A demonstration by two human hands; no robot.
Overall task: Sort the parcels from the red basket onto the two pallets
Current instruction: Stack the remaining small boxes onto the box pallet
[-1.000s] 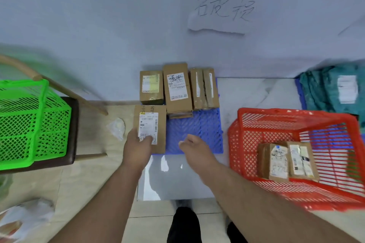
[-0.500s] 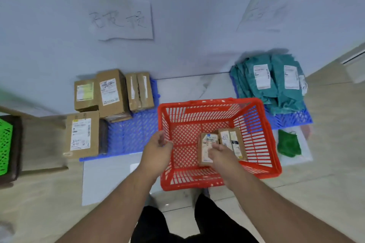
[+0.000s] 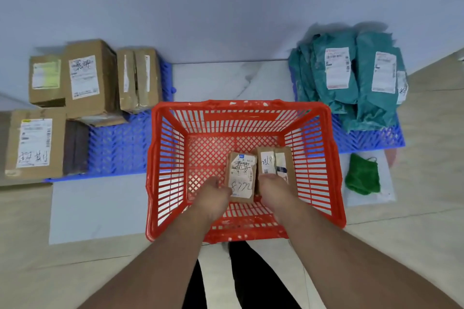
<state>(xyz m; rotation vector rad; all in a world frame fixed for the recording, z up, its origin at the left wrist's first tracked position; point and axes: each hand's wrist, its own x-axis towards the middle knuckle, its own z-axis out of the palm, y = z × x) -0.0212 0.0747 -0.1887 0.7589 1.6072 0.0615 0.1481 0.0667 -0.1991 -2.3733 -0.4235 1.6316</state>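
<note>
Reaching into red basket [image 3: 241,108], lower centre: left hand [image 3: 213,195] grips box [image 3: 241,175], right hand [image 3: 273,188] grips 2nd box [image 3: 273,163]; long axes point away.

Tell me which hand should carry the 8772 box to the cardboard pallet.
Left. The left hand already touches that box, and the cardboard pallet lies on its side; the right hand is at the other box.

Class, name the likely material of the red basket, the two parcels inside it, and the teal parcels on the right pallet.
Red basket: moulded plastic, glossy lattice walls. Two parcels: brown corrugated cardboard, matte, with paper labels. Teal parcels: probably thin plastic mailer bags, wrinkled and slightly shiny.
</note>
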